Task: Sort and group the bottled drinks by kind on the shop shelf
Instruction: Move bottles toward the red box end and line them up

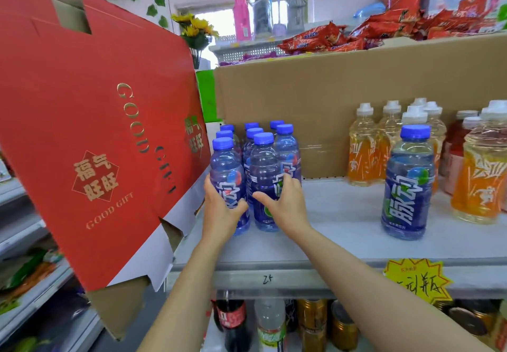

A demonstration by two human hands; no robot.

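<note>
The left hand (222, 209) curls round the front-left blue-capped clear plastic bottle (229, 184) in a cluster on the grey shelf (343, 231). The right hand (282, 203) grips the neighbouring blue bottle (263, 176), fingers wrapped across its label.

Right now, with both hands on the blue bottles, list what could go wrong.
1. The blue bottle cluster stands tightly packed; pushing with the left hand and right hand could topple the back ones.
2. The red gift box leans right beside the cluster and could get knocked.
3. The lone blue bottle stands near the shelf front by the orange bottles; a reaching arm might tip it off.
</note>
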